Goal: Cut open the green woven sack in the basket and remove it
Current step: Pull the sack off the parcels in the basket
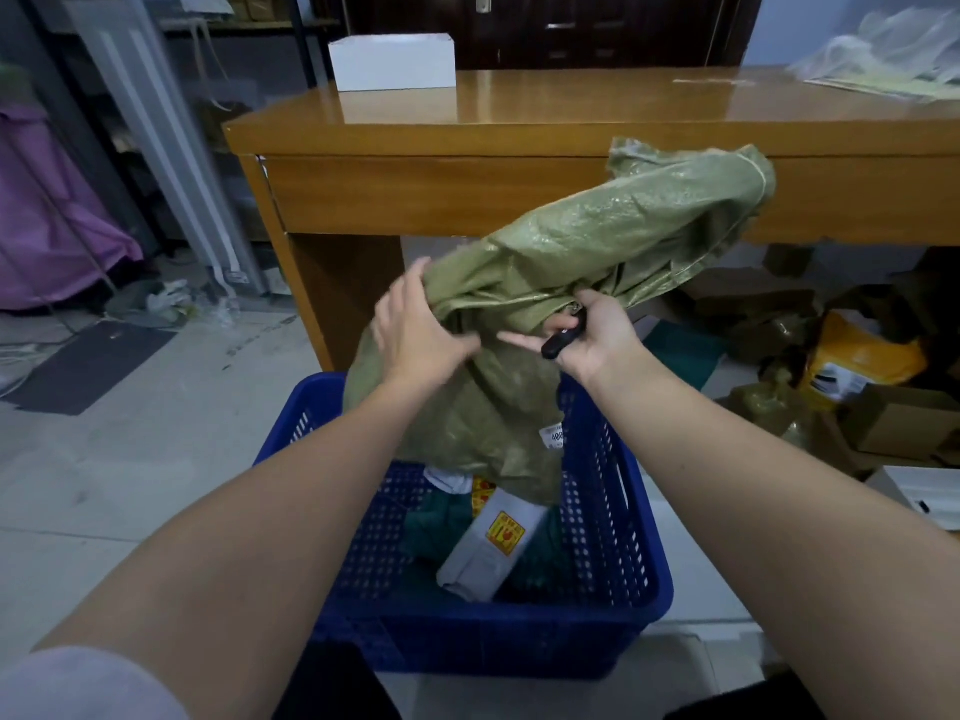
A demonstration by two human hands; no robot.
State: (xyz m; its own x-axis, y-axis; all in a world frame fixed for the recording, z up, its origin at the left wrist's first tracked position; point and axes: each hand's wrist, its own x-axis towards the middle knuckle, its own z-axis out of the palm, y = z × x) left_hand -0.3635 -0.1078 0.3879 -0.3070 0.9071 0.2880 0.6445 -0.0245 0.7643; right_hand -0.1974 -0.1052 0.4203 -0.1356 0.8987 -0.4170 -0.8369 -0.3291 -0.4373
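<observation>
I am lifting the green woven sack (545, 283) up out of the blue plastic basket (613, 511) on the floor, in front of a wooden desk whose tabletop (519, 109) carries a white box (392, 62). My left hand (415, 330) is pressing its fingers (410, 283) over a bunched fold of the sack, gripping the cloth. My right hand (587, 332) is closing around a small black-handled cutter (563, 337) and also pinching the sack's gathered edge; I cannot tell whether the blade is out. The sack's lower end is trailing inside the basket, draped over the far rim, while its upper end is hanging in the air toward the desk. Below it, a grey mailer parcel (488, 556) with a yellow sticker and some dark green packages (441, 522) are lying loose on the basket floor, so the sack appears already opened and emptied. To finish well, I am judging that I should be raising both hands together, keeping the cutter pointing away from my left fingers, and drawing the sack clear of the rim without snagging it or dragging parcels out.
</observation>
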